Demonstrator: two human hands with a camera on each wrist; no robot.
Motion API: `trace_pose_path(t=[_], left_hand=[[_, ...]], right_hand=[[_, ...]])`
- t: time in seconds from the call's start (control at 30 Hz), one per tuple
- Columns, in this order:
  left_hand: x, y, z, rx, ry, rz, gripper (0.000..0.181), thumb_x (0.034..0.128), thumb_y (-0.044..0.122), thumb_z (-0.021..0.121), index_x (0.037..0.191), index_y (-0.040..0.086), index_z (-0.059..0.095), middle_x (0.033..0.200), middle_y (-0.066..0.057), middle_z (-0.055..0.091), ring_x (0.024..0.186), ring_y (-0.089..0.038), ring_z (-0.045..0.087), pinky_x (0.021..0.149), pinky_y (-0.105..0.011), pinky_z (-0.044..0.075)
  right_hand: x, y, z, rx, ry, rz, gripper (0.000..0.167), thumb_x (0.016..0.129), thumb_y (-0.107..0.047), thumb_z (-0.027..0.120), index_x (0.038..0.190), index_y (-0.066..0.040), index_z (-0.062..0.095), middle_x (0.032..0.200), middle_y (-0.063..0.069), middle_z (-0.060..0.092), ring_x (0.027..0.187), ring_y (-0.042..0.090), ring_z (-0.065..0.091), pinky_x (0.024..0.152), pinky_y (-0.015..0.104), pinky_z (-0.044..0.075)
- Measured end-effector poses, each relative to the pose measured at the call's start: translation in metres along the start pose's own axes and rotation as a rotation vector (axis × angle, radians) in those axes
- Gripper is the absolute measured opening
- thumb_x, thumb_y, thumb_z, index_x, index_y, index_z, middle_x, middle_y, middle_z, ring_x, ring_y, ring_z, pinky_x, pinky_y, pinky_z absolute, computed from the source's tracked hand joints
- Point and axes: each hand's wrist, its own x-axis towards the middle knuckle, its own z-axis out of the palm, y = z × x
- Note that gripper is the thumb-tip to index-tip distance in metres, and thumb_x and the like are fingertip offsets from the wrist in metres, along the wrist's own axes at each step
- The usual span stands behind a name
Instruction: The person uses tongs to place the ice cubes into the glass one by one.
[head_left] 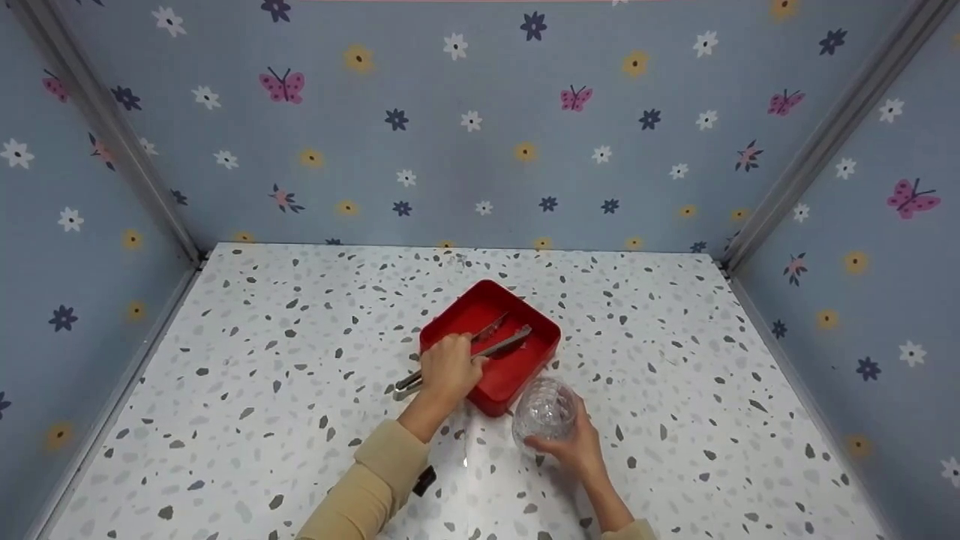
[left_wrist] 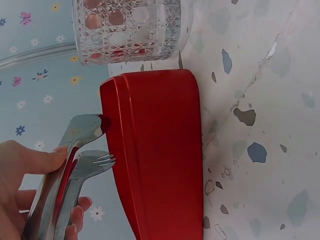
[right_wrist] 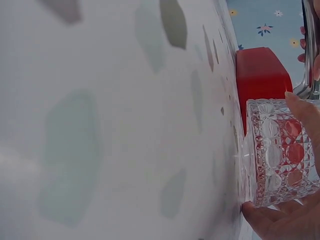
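Metal tongs (head_left: 501,345) with a fork-like end are gripped by my left hand (head_left: 450,369) over the red tray (head_left: 504,397); in the left wrist view the tongs' two ends (left_wrist: 85,131) stand a little apart at the tray's rim (left_wrist: 117,130). My right hand (head_left: 576,447) holds a clear textured glass jar (head_left: 546,411) standing on the table just right of the tray's near corner. Fingers and thumb wrap the glass (right_wrist: 280,150) in the right wrist view. Another thin metal piece (head_left: 491,327) shows inside the tray, possibly a reflection.
A speckled white table (head_left: 300,360) is enclosed by flowered blue panels (head_left: 480,172) at the back and sides. A small black object (head_left: 424,481) lies beside the left sleeve.
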Motion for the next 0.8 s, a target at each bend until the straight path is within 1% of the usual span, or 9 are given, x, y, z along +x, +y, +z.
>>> trace_pose_path(t=[0.17, 0.33, 0.43, 0.57, 0.8], left_hand=[[0.0, -0.001, 0.007, 0.007, 0.009, 0.013, 0.022, 0.0702, 0.024, 0.072, 0.077, 0.005, 0.062, 0.072, -0.009, 0.06, 0.068, -0.029, 0.06, 0.056, -0.042, 0.045], [0.001, 0.0, 0.013, 0.055, 0.004, 0.027, 0.021, 0.0694, 0.023, 0.071, 0.074, 0.005, 0.061, 0.07, -0.009, 0.06, 0.067, -0.028, 0.06, 0.055, -0.041, 0.046], [0.003, 0.001, 0.016, 0.082, -0.017, 0.036, 0.021, 0.0697, 0.023, 0.071, 0.073, 0.005, 0.061, 0.07, -0.009, 0.06, 0.065, -0.027, 0.06, 0.054, -0.04, 0.046], [0.005, 0.001, 0.02, 0.1, -0.059, 0.044, 0.021, 0.0705, 0.024, 0.071, 0.073, 0.006, 0.061, 0.069, -0.008, 0.059, 0.065, -0.026, 0.059, 0.054, -0.039, 0.045], [0.011, 0.0, 0.024, 0.105, -0.107, 0.03, 0.016, 0.0699, 0.02, 0.07, 0.071, 0.006, 0.063, 0.068, -0.007, 0.06, 0.063, -0.025, 0.059, 0.053, -0.039, 0.045]], right_hand=[[0.0, 0.0, 0.0, 0.013, 0.003, -0.008, 0.103, 0.05, -0.033, 0.085, 0.134, -0.011, 0.03, 0.131, 0.016, 0.041, 0.12, 0.033, 0.037, 0.096, 0.047, 0.027], [-0.001, 0.001, 0.001, -0.003, 0.014, -0.039, 0.101, 0.051, -0.032, 0.084, 0.133, -0.009, 0.031, 0.129, 0.017, 0.043, 0.118, 0.034, 0.039, 0.095, 0.047, 0.029], [-0.001, 0.002, 0.001, -0.01, 0.021, -0.056, 0.099, 0.052, -0.031, 0.084, 0.133, -0.007, 0.032, 0.127, 0.018, 0.044, 0.117, 0.034, 0.04, 0.094, 0.047, 0.03], [-0.001, 0.001, 0.001, 0.004, 0.024, -0.046, 0.099, 0.051, -0.03, 0.085, 0.132, -0.008, 0.032, 0.128, 0.017, 0.045, 0.118, 0.034, 0.039, 0.095, 0.047, 0.029], [-0.002, 0.0, 0.001, 0.009, 0.02, -0.047, 0.101, 0.05, -0.031, 0.085, 0.133, -0.009, 0.032, 0.128, 0.017, 0.044, 0.118, 0.034, 0.039, 0.096, 0.047, 0.028]])
